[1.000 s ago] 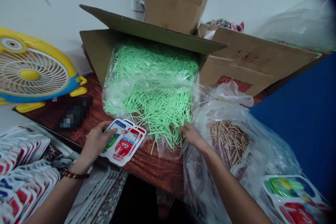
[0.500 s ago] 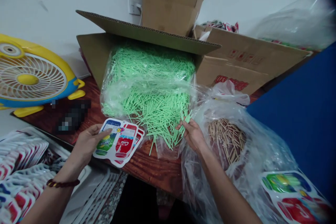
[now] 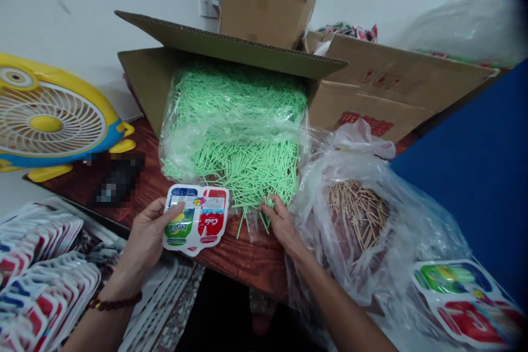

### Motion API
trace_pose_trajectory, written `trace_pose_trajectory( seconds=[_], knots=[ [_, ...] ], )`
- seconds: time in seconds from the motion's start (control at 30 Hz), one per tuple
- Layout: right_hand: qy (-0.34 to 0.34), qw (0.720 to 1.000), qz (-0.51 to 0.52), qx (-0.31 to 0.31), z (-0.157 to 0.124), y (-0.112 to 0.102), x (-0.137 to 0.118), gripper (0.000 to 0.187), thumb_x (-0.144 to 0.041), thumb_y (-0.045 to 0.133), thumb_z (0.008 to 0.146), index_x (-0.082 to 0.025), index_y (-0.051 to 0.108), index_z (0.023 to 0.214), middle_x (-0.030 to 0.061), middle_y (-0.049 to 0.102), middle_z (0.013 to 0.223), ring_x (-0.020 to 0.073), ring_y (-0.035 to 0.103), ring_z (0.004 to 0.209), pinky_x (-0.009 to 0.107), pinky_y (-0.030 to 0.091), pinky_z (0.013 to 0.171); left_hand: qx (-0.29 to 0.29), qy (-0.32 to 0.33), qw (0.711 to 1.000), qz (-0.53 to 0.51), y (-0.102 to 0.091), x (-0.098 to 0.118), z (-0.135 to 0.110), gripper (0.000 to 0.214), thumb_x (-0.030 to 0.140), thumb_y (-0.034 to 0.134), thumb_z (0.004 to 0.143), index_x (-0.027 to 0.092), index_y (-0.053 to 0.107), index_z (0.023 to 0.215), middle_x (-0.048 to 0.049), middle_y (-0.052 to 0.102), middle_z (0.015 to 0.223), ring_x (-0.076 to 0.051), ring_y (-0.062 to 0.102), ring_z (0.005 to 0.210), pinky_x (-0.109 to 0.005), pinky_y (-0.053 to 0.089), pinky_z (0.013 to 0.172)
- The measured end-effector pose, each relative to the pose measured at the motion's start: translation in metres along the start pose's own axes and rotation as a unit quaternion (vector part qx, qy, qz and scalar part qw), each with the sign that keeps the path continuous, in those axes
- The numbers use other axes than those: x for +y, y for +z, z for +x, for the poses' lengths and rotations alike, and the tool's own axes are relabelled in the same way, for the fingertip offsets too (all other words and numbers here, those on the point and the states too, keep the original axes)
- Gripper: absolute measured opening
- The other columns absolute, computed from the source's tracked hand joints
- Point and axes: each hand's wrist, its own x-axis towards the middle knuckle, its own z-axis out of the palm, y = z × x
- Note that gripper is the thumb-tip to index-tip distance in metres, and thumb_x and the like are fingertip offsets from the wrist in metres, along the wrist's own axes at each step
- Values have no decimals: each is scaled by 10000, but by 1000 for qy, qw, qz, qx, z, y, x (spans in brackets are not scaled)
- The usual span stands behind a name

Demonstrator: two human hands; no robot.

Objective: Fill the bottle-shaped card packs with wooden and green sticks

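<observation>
My left hand (image 3: 150,231) is closed on a small stack of flat can-shaped packs (image 3: 212,220), its thumb lying across the top one. The top pack is printed with a green-and-blue soda can beside a red cola can. My right hand (image 3: 282,228) is at the front edge of a heap of thin green sticks (image 3: 247,157), its thumb and forefinger brought together on a few of them. The sticks spill from a clear plastic bag (image 3: 177,143) lying in an open cardboard box (image 3: 142,80).
A yellow penguin-like fan (image 3: 45,121) and a blurred dark object (image 3: 117,181) stand left on the wooden table (image 3: 235,258). Stacked packs (image 3: 53,291) fill the lower left. To the right are a bag of brown sticks (image 3: 358,214), more packs (image 3: 462,302), another carton (image 3: 371,93) and a blue panel (image 3: 462,148).
My right hand has moved left and slightly down along the green sticks. The packs in my left hand have shifted a little right and now overlap more neatly.
</observation>
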Motion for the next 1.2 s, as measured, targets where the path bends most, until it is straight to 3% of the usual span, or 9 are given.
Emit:
trace_pose_trajectory(
  seconds=[0.13,0.3,0.37,0.47,0.6,0.73,0.87,0.97,1.2],
  knots=[
    [-29,999,-21,15,-3,0,-8,145,-359,464,868,-241,543,898,-10,636,818,181,556,833,280,402,796,5,-15,1000,-9,0,-1,-8,247,239,813,622,181,631,779,27,749,670,-158,679,505,-244,565,469],
    [-44,998,-39,29,-11,1,-5,246,-368,463,881,-249,527,1087,-18,646,842,175,568,840,282,393,815,3,-34,999,-18,0,-4,-16,260,207,819,608,173,648,801,11,758,698,-165,693,542,-252,579,510],
    [-22,999,-34,10,-10,0,0,226,-382,473,870,-243,558,1027,-16,646,812,178,566,786,282,403,770,-1,-46,999,-22,0,-6,-20,262,207,822,603,169,655,802,5,761,700,-166,696,546,-249,579,517],
    [-19,998,23,46,2,-4,2,192,-396,505,836,-221,575,876,4,635,810,182,559,793,293,404,784,-15,-67,997,-26,1,-9,-28,264,205,826,598,167,665,803,-1,763,696,-170,698,548,-259,583,533],
    [-43,993,56,90,12,-11,-9,217,-398,485,843,-212,546,935,-3,586,735,176,547,748,309,411,800,-53,-88,995,-14,5,-18,-40,244,208,819,625,169,681,822,-2,764,701,-172,705,573,-259,584,571],
    [-40,998,-5,40,-13,-3,-10,197,-384,468,887,-232,554,979,8,627,844,180,551,812,301,404,797,-115,-97,989,5,18,-31,-51,208,241,798,665,187,703,842,-2,771,741,-186,715,625,-274,582,627],
    [-22,999,-45,-13,-37,4,2,167,-361,448,904,-240,539,975,-1,616,829,181,557,781,283,413,731,-120,-87,989,18,28,-39,-55,183,265,801,654,196,714,800,0,773,740,-184,709,626,-254,564,614],
    [-19,999,-38,-20,-37,3,4,168,-355,432,903,-239,553,910,-9,622,796,176,557,744,275,413,712,-129,-93,987,21,28,-41,-56,177,279,792,664,196,715,800,-3,768,728,-185,702,616,-262,556,608],
    [-18,988,106,115,-6,-9,-7,197,-383,487,832,-229,509,953,-11,592,718,173,580,700,319,451,746,-163,-96,977,98,28,-48,-61,140,296,764,696,167,714,713,-16,745,667,-159,656,556,-227,503,537]
  ],
)
